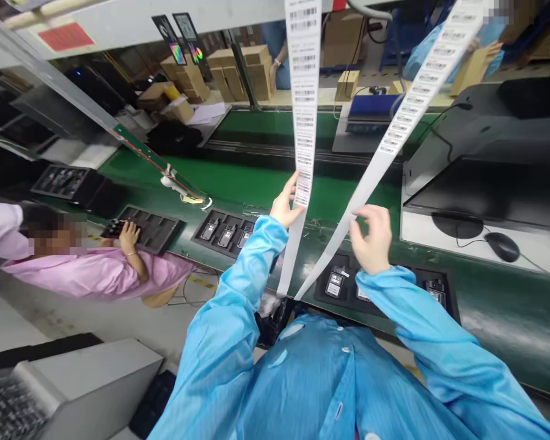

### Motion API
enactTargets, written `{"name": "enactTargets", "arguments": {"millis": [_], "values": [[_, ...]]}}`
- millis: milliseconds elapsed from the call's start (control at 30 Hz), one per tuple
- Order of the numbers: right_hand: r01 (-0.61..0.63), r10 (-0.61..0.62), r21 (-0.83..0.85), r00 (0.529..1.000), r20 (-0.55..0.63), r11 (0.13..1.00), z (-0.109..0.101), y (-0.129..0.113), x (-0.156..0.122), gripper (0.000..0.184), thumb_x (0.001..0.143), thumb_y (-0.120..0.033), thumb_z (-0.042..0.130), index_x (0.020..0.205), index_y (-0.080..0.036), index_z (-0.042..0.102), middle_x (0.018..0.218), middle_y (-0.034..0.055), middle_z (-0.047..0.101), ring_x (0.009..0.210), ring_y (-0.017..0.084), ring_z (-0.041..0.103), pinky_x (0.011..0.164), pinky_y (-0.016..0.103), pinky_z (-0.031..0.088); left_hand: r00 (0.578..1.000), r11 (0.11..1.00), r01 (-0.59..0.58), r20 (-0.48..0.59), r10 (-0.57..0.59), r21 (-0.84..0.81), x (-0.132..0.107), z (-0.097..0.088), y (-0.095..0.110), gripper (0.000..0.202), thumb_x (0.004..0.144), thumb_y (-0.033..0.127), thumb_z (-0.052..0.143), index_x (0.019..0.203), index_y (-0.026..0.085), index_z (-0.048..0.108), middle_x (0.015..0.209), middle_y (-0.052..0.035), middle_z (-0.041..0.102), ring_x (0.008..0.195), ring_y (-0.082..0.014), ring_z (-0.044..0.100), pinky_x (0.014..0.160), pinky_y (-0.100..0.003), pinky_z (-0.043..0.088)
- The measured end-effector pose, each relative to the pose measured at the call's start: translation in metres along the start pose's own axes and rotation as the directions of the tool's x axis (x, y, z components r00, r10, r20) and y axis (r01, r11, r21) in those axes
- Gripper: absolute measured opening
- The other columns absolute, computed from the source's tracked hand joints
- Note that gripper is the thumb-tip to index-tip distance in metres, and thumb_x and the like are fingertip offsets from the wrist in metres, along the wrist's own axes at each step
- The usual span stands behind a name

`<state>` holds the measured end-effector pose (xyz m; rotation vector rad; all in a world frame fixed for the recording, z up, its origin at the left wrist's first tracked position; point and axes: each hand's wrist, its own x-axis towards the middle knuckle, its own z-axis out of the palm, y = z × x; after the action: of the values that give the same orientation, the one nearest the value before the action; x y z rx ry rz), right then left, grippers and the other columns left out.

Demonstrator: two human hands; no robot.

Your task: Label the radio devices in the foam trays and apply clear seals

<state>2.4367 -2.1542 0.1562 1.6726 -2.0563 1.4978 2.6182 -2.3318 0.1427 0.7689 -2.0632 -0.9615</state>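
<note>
Two long white strips of barcode labels hang from above. My left hand (285,205) pinches the lower end of the left label strip (304,104), fingers closed on its edge. My right hand (371,238) is raised beside the right label strip (412,110), fingers curled and touching it; a firm grip is not clear. Below my hands, a black tray (343,282) with small black devices lies on the green conveyor belt (256,177). Both my sleeves are blue.
Another black tray with devices (227,232) and an empty-looking black tray (158,227) lie further left on the belt, where a person in pink (87,269) works. A monitor (486,183) and mouse (502,246) stand at right. Cardboard boxes (238,73) are stacked behind.
</note>
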Motion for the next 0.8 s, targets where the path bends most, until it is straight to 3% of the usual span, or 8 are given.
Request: {"name": "enactTargets", "arguments": {"millis": [133, 267, 400, 533, 800], "values": [[0.006, -0.027, 0.113, 0.982, 0.186, 0.994, 0.034, -0.032, 0.022, 0.035, 0.087, -0.029, 0.057, 0.122, -0.026, 0.056, 0.119, 0.0078, 0.058, 0.114, 0.025, 0.054, 0.099, 0.046, 0.045, 0.998, 0.999, -0.039, 0.055, 0.039, 0.001, -0.01, -0.009, 0.024, 0.072, 0.075, 0.014, 0.066, 0.142, 0.028, 0.045, 0.128, -0.0038, 0.06, 0.081, -0.0113, 0.062, 0.083, -0.027, 0.055], [-0.043, -0.015, 0.246, 0.973, 0.229, 0.968, 0.047, -0.043, 0.022, 0.037, 0.086, -0.025, 0.059, 0.123, -0.027, 0.055, 0.112, 0.0039, 0.063, 0.103, 0.022, 0.06, 0.093, 0.042, 0.049, 0.993, 0.997, -0.08, 0.085, 0.08, -0.003, -0.024, -0.02, 0.043, 0.071, 0.073, 0.012, 0.069, 0.139, 0.027, 0.048, 0.124, -0.0036, 0.061, 0.078, -0.0099, 0.061, 0.08, -0.025, 0.054], [-0.06, 0.001, 0.332, 0.985, 0.173, 0.941, 0.045, -0.057, 0.014, 0.023, 0.087, -0.025, 0.06, 0.109, -0.026, 0.06, 0.101, 0.0014, 0.066, 0.093, 0.018, 0.062, 0.088, 0.037, 0.051, 0.989, 0.994, -0.109, 0.097, 0.11, -0.015, -0.035, -0.029, 0.06, 0.057, 0.075, 0.012, 0.07, 0.129, 0.024, 0.057, 0.109, -0.0016, 0.068, 0.074, -0.0088, 0.062, 0.08, -0.024, 0.055], [-0.047, 0.012, 0.341, 0.995, 0.102, 0.939, 0.037, -0.067, 0.009, 0.014, 0.088, -0.027, 0.06, 0.102, -0.025, 0.061, 0.096, 0.0014, 0.066, 0.088, 0.017, 0.063, 0.083, 0.036, 0.052, 0.996, 0.996, -0.085, 0.038, 0.084, 0.029, -0.042, -0.032, 0.073, 0.033, 0.077, 0.021, 0.073, 0.11, 0.022, 0.068, 0.094, 0.0006, 0.074, 0.077, -0.0113, 0.068, 0.079, -0.025, 0.057], [0.138, -0.131, 0.207, 0.99, -0.046, 0.969, 0.021, -0.074, 0.008, 0.006, 0.088, -0.024, 0.06, 0.093, -0.026, 0.063, 0.088, 0.0024, 0.065, 0.085, 0.019, 0.06, 0.079, 0.039, 0.05, 0.995, 0.996, -0.079, -0.054, 0.081, 0.039, -0.042, -0.029, 0.083, 0.012, 0.079, 0.029, 0.074, 0.086, 0.02, 0.074, 0.085, 0.0014, 0.076, 0.077, -0.0142, 0.072, 0.072, -0.026, 0.059]]}}
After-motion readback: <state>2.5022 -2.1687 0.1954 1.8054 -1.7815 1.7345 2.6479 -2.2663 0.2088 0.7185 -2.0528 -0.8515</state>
